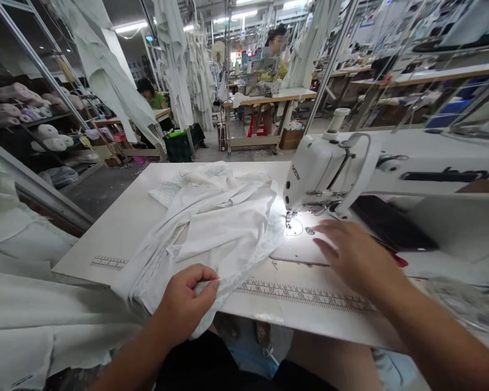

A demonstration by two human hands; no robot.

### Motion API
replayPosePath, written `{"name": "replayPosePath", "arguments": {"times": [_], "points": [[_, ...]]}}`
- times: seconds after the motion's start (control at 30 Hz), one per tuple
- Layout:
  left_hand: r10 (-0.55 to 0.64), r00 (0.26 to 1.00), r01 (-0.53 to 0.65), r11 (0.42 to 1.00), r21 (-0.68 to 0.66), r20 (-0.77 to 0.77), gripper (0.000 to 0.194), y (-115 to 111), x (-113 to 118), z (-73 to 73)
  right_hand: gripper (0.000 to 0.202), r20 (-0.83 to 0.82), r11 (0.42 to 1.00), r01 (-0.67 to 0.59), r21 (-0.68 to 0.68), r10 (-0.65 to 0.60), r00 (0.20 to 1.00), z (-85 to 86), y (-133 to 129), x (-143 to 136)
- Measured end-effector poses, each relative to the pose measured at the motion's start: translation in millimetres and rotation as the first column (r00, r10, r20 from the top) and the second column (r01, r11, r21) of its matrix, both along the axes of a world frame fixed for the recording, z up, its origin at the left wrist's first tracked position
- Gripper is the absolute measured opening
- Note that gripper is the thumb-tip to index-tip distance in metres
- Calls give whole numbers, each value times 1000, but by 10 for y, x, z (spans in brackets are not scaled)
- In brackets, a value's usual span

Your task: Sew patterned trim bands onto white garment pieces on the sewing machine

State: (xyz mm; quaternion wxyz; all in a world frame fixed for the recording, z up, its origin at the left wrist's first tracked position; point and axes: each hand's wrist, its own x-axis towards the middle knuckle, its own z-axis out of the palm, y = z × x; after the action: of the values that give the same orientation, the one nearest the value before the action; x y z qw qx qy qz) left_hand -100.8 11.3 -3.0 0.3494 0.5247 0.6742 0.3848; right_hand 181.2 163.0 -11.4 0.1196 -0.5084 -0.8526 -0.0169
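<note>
White cloth (228,228) heaped mid-frame on the table (118,228), long axis slanting from upper centre to lower left, right edge just beside the presser foot (288,219). Left hand (189,298), lower centre, is nearer: thumb and index finger clamped on the cloth's near edge. Right hand (350,252), right of centre, holds nothing, fingers apart below the sewing machine (326,163) head; cloth lies left of them, beyond the presser foot.

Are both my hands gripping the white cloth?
No, your left hand pinches the white cloth, but your right hand is apart from it, near the sewing machine.
</note>
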Motion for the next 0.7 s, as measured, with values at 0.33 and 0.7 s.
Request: {"name": "replayPosePath", "arguments": {"times": [0.33,0.7], "points": [[69,933,-7,985,-174,354,16,-84,51,30,40,170,994,109,-21,-103,980,-259,185,526],[146,894,-64,977,-203,423,15,-149,72,17,34,198,989,143,43,-149,969,-386,180,720]]}}
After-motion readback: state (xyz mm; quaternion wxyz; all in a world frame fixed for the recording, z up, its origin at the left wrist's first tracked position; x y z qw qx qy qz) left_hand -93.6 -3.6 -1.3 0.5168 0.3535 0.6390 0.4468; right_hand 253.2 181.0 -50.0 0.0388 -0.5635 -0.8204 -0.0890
